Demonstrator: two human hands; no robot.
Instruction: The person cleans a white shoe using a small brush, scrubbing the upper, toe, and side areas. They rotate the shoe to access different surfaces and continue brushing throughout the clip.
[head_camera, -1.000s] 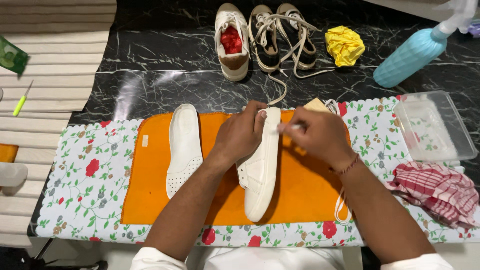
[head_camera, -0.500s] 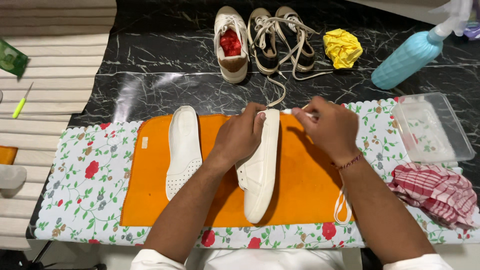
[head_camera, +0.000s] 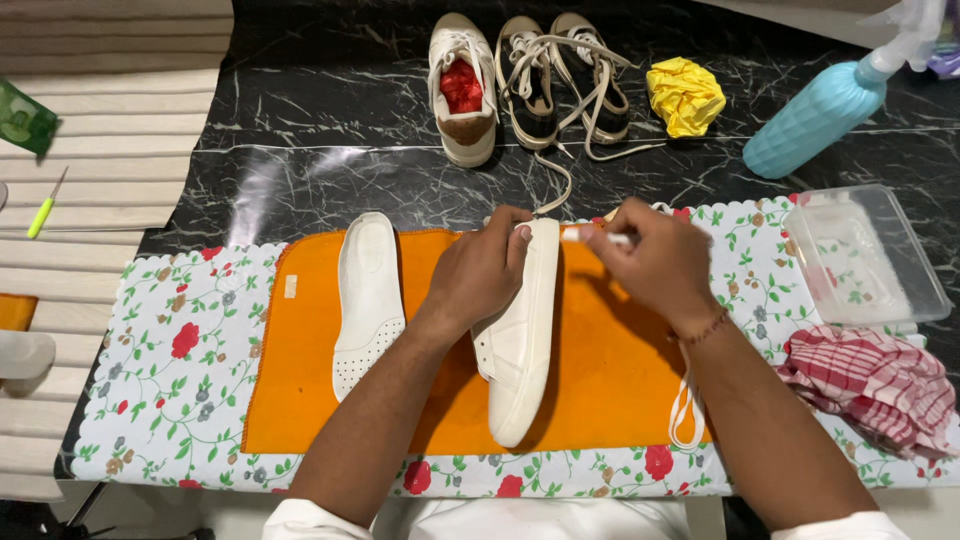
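Left hand (head_camera: 485, 275) is gripping the white shoe (head_camera: 522, 345) on its side, mid orange cloth (head_camera: 300, 380), while right hand (head_camera: 650, 262) is pinching a small white tool (head_camera: 600, 238) at its heel end; short, steady strokes would seemingly serve best.
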